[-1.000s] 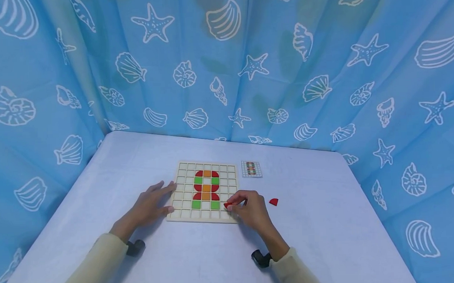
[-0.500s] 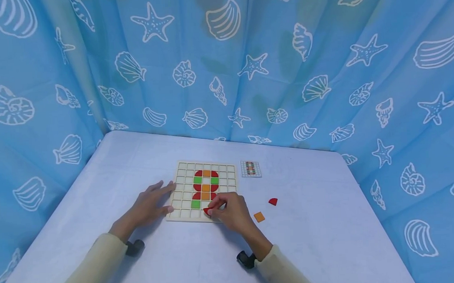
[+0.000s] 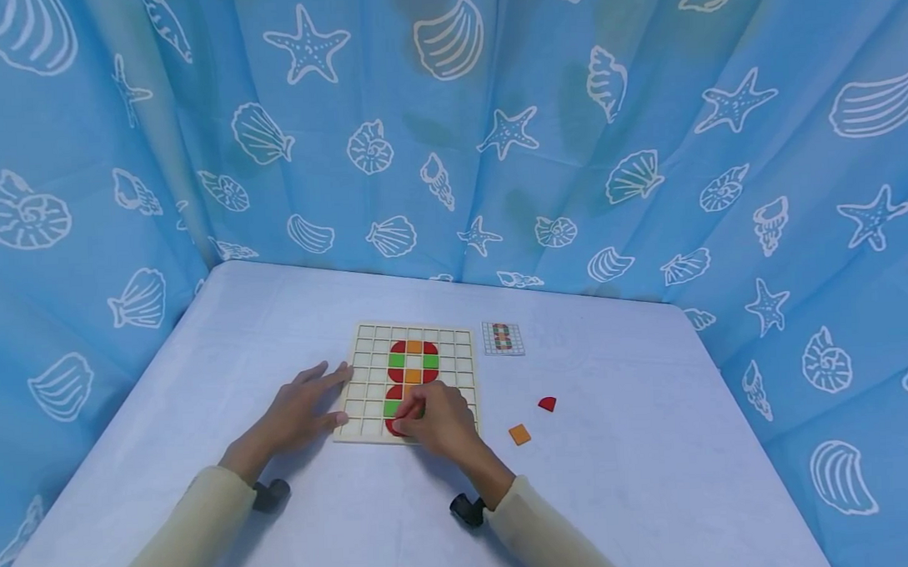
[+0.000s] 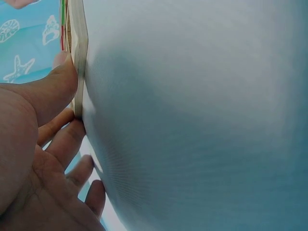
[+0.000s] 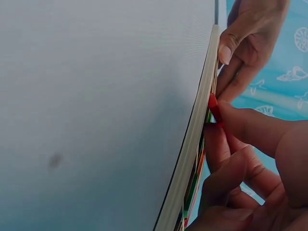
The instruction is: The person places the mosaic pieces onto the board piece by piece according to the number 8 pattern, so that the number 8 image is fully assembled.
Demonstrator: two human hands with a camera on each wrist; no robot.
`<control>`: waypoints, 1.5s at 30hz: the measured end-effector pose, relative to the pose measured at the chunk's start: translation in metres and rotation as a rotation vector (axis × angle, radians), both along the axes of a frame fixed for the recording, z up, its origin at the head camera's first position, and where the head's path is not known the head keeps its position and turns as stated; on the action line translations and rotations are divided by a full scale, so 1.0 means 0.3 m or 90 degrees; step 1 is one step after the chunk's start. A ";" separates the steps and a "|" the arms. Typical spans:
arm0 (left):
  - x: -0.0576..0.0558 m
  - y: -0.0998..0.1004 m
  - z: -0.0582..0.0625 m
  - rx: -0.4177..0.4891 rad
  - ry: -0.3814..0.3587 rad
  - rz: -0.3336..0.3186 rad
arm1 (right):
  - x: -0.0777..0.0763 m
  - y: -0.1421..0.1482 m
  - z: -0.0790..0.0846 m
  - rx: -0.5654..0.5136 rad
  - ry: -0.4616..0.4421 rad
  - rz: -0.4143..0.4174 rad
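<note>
A pale wooden grid board (image 3: pixel 354 440) lies on the table, with red quarter-circle, green and orange square tiles set in its middle columns. Over the board's lower part, my right hand (image 3: pixel 445 421) pinches a red quarter-circle tile (image 3: pixel 391 427) between thumb and fingers, at a bottom-row cell just below a green square tile (image 3: pixel 392 409). The right wrist view shows this red tile (image 5: pixel 214 107) tilted at the fingertips. My left hand (image 3: pixel 295 412) rests against the board's left edge, fingers spread. Its thumb (image 4: pixel 60 79) touches the board's edge. My right hand hides part of the pattern.
Right of the board lie a loose orange square tile (image 3: pixel 519 434) and a loose red quarter-circle tile (image 3: pixel 547 404). A small pattern card (image 3: pixel 514 349) sits beyond the board's upper right corner. A blue shell-print curtain (image 3: pixel 449 150) stands behind the white table.
My right hand has moved left across the board's lower part, carrying the red quarter-circle tile to the bottom row. The orange tile has come into view. My left hand stays put.
</note>
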State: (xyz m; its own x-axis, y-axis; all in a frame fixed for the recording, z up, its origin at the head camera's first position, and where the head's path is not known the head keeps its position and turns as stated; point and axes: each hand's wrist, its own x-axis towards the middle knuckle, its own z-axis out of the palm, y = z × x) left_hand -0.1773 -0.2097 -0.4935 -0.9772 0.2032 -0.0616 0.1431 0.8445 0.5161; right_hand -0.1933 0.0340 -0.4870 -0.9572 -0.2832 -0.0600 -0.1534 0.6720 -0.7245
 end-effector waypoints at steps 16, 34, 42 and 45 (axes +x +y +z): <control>0.002 0.001 0.011 -0.001 -0.010 0.002 | -0.006 -0.006 0.007 0.038 -0.010 0.006; 0.000 -0.001 0.002 -0.006 -0.003 -0.004 | -0.009 0.237 0.022 -0.049 -0.020 -0.038; 0.000 0.000 0.004 -0.002 -0.001 -0.006 | 0.003 0.360 0.028 -0.030 -0.035 -0.101; -0.001 0.000 0.002 -0.003 0.001 -0.007 | 0.004 0.407 0.018 -0.020 -0.029 -0.112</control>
